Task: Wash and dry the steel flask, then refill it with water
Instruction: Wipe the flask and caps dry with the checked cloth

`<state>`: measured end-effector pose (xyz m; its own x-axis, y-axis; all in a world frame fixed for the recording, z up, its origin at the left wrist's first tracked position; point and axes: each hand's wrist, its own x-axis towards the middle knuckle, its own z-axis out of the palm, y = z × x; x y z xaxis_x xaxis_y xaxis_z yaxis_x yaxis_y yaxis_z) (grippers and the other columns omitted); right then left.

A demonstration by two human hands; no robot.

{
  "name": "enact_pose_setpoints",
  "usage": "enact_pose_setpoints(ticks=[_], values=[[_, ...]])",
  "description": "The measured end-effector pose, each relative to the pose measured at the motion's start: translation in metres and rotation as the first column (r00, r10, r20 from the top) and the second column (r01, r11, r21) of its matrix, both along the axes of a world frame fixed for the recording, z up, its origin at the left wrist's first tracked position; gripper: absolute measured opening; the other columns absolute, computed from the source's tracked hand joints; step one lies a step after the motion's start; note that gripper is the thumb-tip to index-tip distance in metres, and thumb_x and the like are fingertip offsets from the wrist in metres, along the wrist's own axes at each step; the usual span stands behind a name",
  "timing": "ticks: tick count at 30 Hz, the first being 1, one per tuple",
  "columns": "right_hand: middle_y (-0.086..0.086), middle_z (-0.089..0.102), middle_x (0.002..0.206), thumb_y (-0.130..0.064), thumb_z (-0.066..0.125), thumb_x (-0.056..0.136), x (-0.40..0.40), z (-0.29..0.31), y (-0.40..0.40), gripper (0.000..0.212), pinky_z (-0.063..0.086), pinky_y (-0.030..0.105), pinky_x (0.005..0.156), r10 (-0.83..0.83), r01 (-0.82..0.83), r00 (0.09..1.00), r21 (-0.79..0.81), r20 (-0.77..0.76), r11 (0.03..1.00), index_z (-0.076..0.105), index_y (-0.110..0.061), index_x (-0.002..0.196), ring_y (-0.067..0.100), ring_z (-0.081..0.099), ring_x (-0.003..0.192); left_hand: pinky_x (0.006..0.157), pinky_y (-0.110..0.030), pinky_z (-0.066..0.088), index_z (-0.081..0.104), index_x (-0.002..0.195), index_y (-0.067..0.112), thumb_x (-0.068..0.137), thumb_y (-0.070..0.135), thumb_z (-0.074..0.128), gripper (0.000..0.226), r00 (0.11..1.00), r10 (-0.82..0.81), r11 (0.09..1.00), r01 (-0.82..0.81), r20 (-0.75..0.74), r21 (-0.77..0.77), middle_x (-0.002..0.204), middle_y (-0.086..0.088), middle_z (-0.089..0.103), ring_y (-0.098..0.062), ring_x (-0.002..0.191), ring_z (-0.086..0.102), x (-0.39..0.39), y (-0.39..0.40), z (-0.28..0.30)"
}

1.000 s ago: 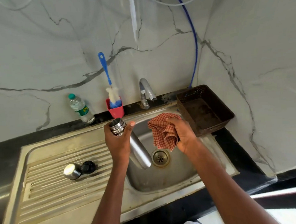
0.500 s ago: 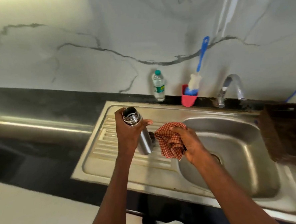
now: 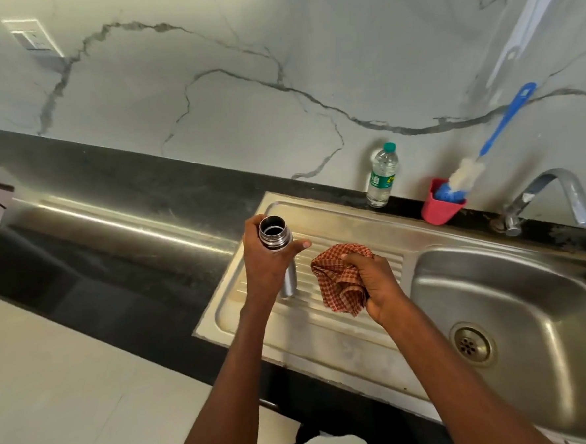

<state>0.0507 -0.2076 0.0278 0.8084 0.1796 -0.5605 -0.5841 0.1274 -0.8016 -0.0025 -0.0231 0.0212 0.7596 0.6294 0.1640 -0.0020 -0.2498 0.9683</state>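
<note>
The left hand (image 3: 267,268) holds the flask (image 3: 276,238) upright, mouth open, above the drainboard (image 3: 354,238), its grip wrapped round the body. At its 3 o'clock, the right hand (image 3: 374,282) bunches the cloth (image 3: 339,280), likely ready to dry.

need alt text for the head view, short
A person's left hand holds an open steel flask over a sink drainboard while the right hand grips a crumpled checked cloth beside it.
</note>
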Motion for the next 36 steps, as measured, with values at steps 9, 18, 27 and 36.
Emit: enact_pose_setpoints(ticks=[9,18,27,36], values=[[0.015,0.078,0.085,-0.005,0.067,0.093,-0.01,-0.003,0.009,0.007,0.061,0.034,0.063,-0.064,0.064,0.997,0.0,-0.034,0.998,0.071,-0.004,0.1,0.027,0.075,0.074,0.089,-0.028,0.057,0.052,0.125,0.031,0.059,0.049,0.099,0.083,1.0,0.026,1.0,-0.026,-0.012,0.0,0.116,0.006,0.065,-0.011,0.105,0.066,-0.003,0.004,-0.026],[0.015,0.077,0.09,-0.006,0.068,0.093,-0.011,-0.004,-0.009,0.01,0.06,0.032,0.062,-0.053,0.054,0.998,0.012,-0.04,0.998,0.07,-0.005,0.103,0.026,0.075,0.076,0.113,-0.06,0.042,0.042,0.147,0.027,0.061,0.079,0.082,0.108,0.984,0.165,0.971,-0.149,-0.068,0.188,0.143,0.001,0.051,-0.023,0.135,0.05,-0.016,-0.004,-0.03],[0.01,0.077,0.089,-0.011,0.07,0.092,-0.002,-0.005,-0.042,0.014,0.059,0.031,0.062,-0.123,0.123,0.992,0.009,0.023,0.992,0.07,-0.008,0.106,0.023,0.074,0.077,0.099,-0.051,0.051,0.06,0.128,0.009,0.101,0.021,0.07,0.031,0.916,0.22,0.887,-0.33,0.335,0.322,0.127,-0.004,0.063,-0.023,0.119,0.06,-0.004,-0.055,0.026],[0.014,0.077,0.1,-0.013,0.068,0.094,0.018,0.001,-0.082,0.02,0.063,0.037,0.071,-0.256,0.256,0.966,0.015,0.046,0.967,0.067,-0.009,0.114,0.029,0.075,0.09,0.112,-0.042,0.045,0.051,0.149,0.014,0.093,0.006,0.068,0.059,0.842,-0.082,0.824,0.358,-0.534,0.438,0.15,-0.008,0.053,-0.03,0.139,0.048,0.063,-0.079,-0.055]])
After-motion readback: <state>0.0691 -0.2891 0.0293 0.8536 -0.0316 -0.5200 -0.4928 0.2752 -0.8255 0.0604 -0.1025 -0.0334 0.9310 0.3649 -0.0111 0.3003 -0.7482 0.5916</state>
